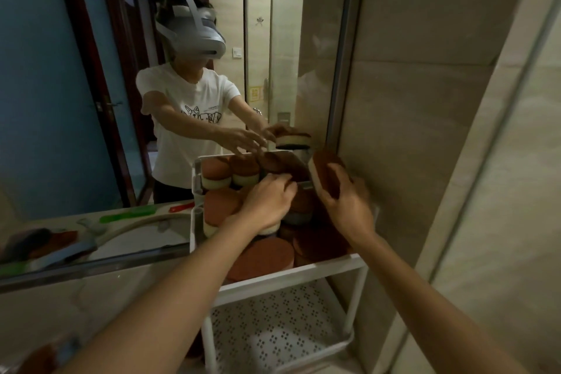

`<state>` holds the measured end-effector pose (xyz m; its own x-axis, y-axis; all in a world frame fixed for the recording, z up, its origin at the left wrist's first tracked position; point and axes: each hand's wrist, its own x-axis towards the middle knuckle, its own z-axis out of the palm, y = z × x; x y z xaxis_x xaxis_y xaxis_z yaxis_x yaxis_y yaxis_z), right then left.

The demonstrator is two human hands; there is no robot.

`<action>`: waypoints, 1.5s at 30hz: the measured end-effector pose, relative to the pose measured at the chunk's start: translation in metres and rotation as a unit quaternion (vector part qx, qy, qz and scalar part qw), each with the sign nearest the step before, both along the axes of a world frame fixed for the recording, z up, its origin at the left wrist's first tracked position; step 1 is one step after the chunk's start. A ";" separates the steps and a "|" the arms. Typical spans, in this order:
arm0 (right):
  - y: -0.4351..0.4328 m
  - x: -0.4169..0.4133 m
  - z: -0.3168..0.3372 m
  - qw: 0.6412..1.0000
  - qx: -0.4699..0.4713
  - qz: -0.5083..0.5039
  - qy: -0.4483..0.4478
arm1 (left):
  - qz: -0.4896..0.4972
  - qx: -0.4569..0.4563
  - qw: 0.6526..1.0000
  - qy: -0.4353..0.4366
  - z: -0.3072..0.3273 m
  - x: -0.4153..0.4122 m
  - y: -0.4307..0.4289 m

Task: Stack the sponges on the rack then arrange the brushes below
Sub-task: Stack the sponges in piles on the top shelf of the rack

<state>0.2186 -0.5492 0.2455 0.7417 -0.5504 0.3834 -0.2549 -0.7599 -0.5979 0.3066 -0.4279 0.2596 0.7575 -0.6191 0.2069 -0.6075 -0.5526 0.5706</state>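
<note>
A white two-tier rack (291,275) stands against a mirror at the counter's right end. Its top shelf holds several round sponges (264,255) with reddish-brown tops and pale undersides, some stacked. My right hand (346,206) grips one such sponge (323,173), tilted on edge above the shelf's back right corner. My left hand (267,203) rests palm down on the sponges at the back of the shelf, fingers bent over them. The perforated lower shelf (273,328) shows nothing on it. The brushes appear only blurred, reflected in the mirror.
The mirror (121,100) reflects a person in a headset, the rack and both hands. A green object (127,215) and a red one (180,207) show in the reflection. A tiled wall (409,130) closes the right side. A reddish-brown sponge (36,357) lies at bottom left.
</note>
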 end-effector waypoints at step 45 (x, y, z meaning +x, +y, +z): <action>0.013 0.005 0.004 0.983 -0.108 0.132 0.072 | 0.063 -0.024 0.998 0.004 0.002 -0.010 0.004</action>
